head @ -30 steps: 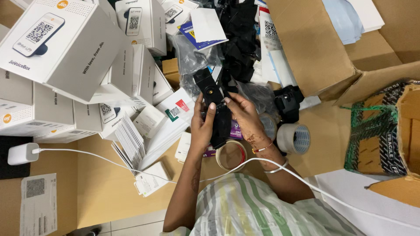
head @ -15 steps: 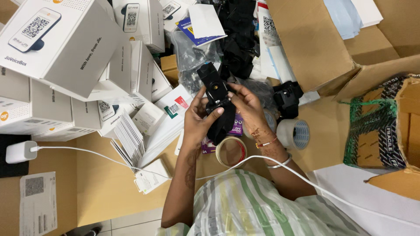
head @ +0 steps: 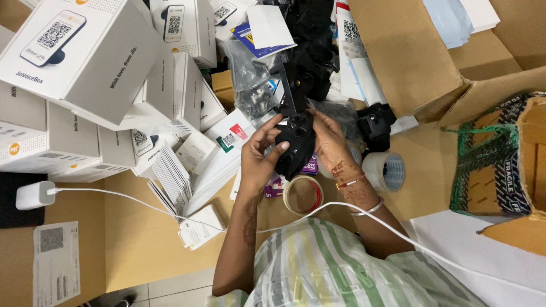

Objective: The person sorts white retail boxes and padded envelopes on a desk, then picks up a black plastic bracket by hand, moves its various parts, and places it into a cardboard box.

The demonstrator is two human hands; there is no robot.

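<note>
Hands first: your left hand and your right hand both close on the black mount; it sits up off the desk between them, its thin arm pointing away from you toward the heap of black parts; your left fingers curl round its rounded lower body with the thumb pressed on the front; your right fingers wrap its far side, thumb and fingertips pinching near the joint where the arm meets the body; neither hand holds anything else.

Take the mount as your landmark; just below it, partly under your wrists, lies a brown tape roll; to the right of the mount, past your right wrist, sits a clear tape roll; a second black mount lies a little above that roll, near your right hand; left of the mount stand stacked white boxes, with a fanned pile of white leaflets at their foot; beyond the mount lie clear plastic bags; far right of it sits an open carton; a white cable runs across the desk below the mount, from a white charger at the far left, over your striped top.
</note>
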